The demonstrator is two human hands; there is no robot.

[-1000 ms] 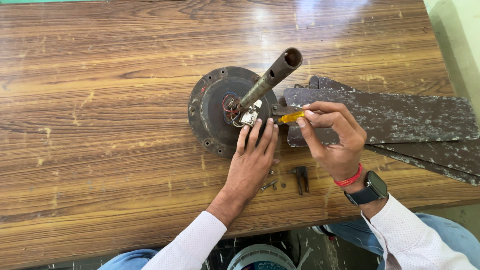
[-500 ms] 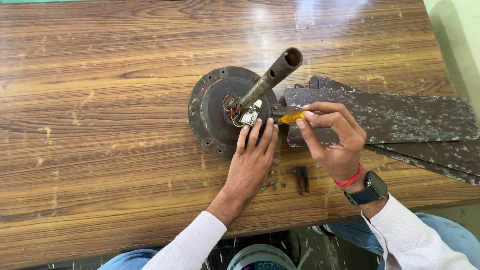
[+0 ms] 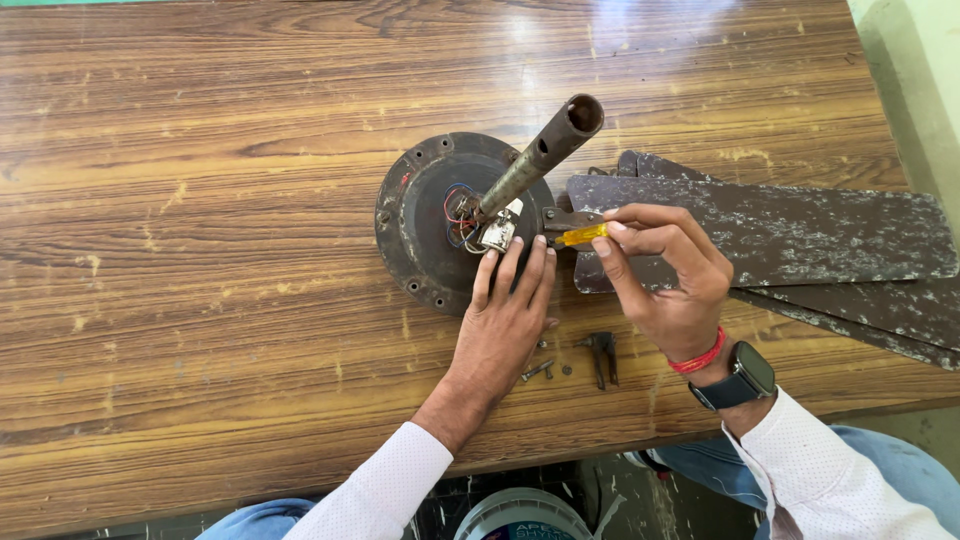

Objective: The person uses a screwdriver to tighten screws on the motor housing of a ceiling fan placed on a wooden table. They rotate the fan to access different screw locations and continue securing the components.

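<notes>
Nothing has visibly shifted since the earlier frames: both hands and the fan parts sit where they were. On the wooden table [image 3: 200,250] lies a dark, round fan motor [image 3: 425,225], its flat face dusty and worn, with small holes spaced around the rim. At its centre a tangle of red, blue and white wires [image 3: 462,215] surrounds a small pale block, and a rusty hollow rod [image 3: 540,160] rises from there, leaning up and to the right with its open end toward the camera. The left hand [image 3: 505,325] rests flat on the motor's near edge, fingers spread and straight, pressing down rather than gripping. The right hand [image 3: 670,285] pinches a small yellow-handled screwdriver [image 3: 582,236] between thumb and fingertips, closed tight on the handle, its tip pointing left at a metal bracket just beside the motor. That bracket joins a brown blade [image 3: 780,235], mottled with grey grime, which stretches to the right; more blades lie beneath it. Near the table's front edge, between the two wrists, lie a few loose screws [image 3: 537,371] and a small dark clip [image 3: 602,352]. The right wrist wears a red band and a dark watch [image 3: 740,378]. Both sleeves are white.
</notes>
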